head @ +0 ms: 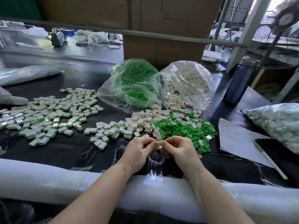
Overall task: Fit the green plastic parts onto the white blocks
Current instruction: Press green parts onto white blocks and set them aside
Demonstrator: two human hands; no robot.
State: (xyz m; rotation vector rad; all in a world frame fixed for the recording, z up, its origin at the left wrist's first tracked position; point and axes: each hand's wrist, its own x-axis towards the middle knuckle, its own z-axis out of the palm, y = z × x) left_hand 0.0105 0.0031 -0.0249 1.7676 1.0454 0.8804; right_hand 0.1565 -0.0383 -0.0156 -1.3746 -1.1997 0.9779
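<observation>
Bright daylight comes in from the far right, where the window (275,7) is blown out to near white. The dark tabletop (68,147) takes a soft sheen on its far left part. Glare streaks the clear bags (182,81) at the centre and the foam edge padding (48,180) along the near side. Shadows under the hands are faint and soft. The near middle is sharp; the far background is softer and smeared. Wide-angle distortion bends the straight rail (161,33) across the far side and stretches the corners.
</observation>
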